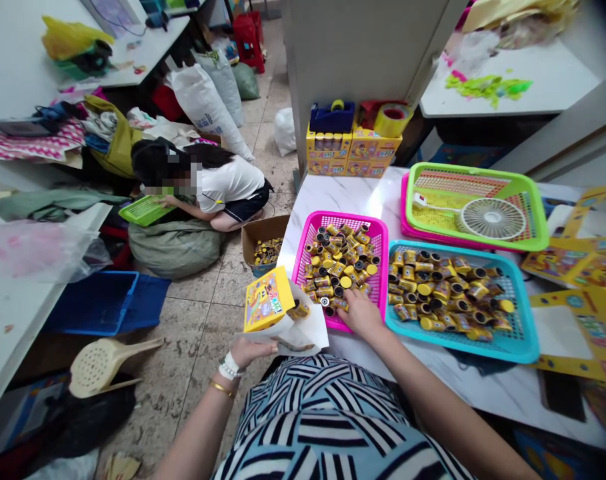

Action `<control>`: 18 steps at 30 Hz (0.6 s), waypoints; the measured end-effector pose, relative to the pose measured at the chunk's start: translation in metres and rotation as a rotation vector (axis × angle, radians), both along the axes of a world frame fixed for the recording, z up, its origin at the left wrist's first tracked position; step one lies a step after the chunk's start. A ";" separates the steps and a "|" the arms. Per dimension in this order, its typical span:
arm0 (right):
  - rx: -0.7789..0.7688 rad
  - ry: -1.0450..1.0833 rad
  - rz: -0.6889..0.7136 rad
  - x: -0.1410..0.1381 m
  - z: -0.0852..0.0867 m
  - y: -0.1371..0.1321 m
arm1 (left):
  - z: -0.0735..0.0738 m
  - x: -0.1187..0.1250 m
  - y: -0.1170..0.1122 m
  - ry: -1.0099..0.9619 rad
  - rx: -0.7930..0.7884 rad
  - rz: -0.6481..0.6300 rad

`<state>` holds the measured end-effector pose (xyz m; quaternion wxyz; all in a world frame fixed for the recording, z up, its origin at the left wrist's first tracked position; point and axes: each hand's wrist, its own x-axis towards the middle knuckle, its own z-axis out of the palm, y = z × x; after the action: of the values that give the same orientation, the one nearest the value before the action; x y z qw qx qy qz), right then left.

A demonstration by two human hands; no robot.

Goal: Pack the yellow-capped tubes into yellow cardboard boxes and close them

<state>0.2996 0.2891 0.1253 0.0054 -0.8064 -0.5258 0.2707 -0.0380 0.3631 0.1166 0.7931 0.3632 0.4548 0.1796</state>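
Note:
My left hand (251, 350) grips an open yellow cardboard box (267, 303), tilted on its side, with its white inner flaps toward the pink basket. Some small capped cylinders (299, 309) show in its mouth. My right hand (361, 312) reaches into the near side of the pink basket (387, 267). Its fingers close on one of the small cylinders there, and the fingertips are partly hidden. Many yellow-and-black cylinders (350, 250) lie jumbled in this basket. Beside it, a blue basket (525, 313) holds more of them.
A green basket (540, 220) with a small white fan (493, 219) stands behind. Stacked yellow boxes (350, 160) carry tape dispensers. Flattened yellow cartons (577, 330) lie at right. A crouching person (233, 187) holds a green basket; a carton of cylinders (267, 250) sits on the floor.

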 end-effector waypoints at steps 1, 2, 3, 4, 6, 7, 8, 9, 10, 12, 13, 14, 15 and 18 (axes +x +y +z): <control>0.001 0.036 -0.014 -0.002 0.004 0.003 | 0.002 0.003 0.001 -0.022 0.003 0.028; 0.029 0.081 -0.037 -0.003 0.010 0.005 | 0.004 0.007 0.002 -0.047 0.014 0.061; 0.097 0.132 -0.055 -0.005 0.018 0.008 | 0.006 0.010 0.002 -0.075 0.023 0.093; 0.204 0.188 -0.059 -0.006 0.027 0.010 | 0.007 0.014 0.002 -0.111 0.019 0.122; 0.451 0.299 0.001 -0.011 0.048 0.014 | 0.009 0.020 0.001 -0.152 -0.004 0.119; 0.545 0.349 0.050 -0.015 0.058 0.016 | 0.010 0.023 0.001 -0.153 -0.015 0.093; 0.599 0.384 0.090 -0.019 0.066 0.019 | 0.011 0.026 0.000 -0.149 -0.023 0.064; 0.619 0.398 0.114 -0.024 0.073 0.022 | 0.011 0.029 -0.001 -0.143 -0.030 0.035; 0.615 0.387 0.126 -0.029 0.078 0.025 | 0.011 0.032 -0.001 -0.134 -0.035 0.007; 0.573 0.299 0.179 -0.040 0.081 0.033 | 0.011 0.037 -0.001 -0.108 -0.030 -0.044; 0.551 0.239 0.242 -0.045 0.080 0.037 | 0.011 0.038 0.000 -0.093 -0.018 -0.064; 0.534 0.183 0.324 -0.049 0.079 0.040 | 0.010 0.038 0.002 -0.076 -0.005 -0.080; 0.528 0.141 0.410 -0.052 0.077 0.043 | 0.010 0.038 0.004 -0.059 0.007 -0.093; 0.563 0.126 0.510 -0.054 0.071 0.045 | 0.009 0.034 0.012 -0.009 0.028 -0.108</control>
<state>0.2461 0.3345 0.1958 0.1914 -0.5983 -0.7620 0.1572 -0.0042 0.3755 0.1254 0.7983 0.3976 0.4286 0.1446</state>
